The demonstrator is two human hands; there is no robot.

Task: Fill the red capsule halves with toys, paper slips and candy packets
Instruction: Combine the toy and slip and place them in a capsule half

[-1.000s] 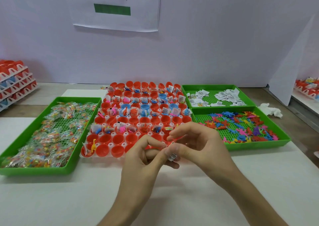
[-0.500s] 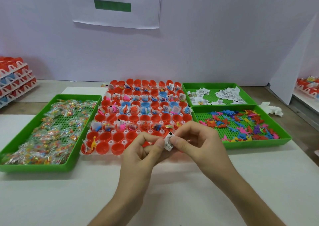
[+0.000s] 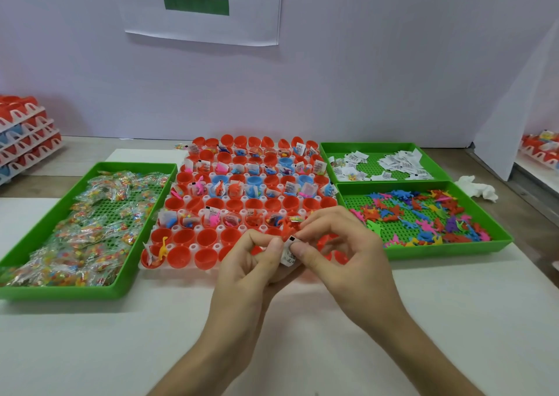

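A white rack (image 3: pixel 181 267) of red capsule halves (image 3: pixel 205 258) fills the table's middle; the far rows hold toys, slips and packets, while the nearest rows are mostly bare. One near-left half holds a yellow toy (image 3: pixel 163 248). Both hands meet over the rack's near right corner. My left hand (image 3: pixel 251 271) and my right hand (image 3: pixel 341 262) pinch a small white paper slip (image 3: pixel 289 255) between thumbs and forefingers. A red toy (image 3: pixel 287 227) pokes up just behind the fingers; who holds it is unclear.
A green tray of candy packets (image 3: pixel 90 229) lies left of the rack. Right of it, one green tray holds paper slips (image 3: pixel 390 164) and a nearer one holds coloured toys (image 3: pixel 423 214). Stacked racks (image 3: pixel 24 135) stand far left. A crumpled tissue (image 3: pixel 478 186) lies far right.
Both hands have risen slightly toward the rack with the slip, which has turned upright between the fingers. The camera has tilted down a little.
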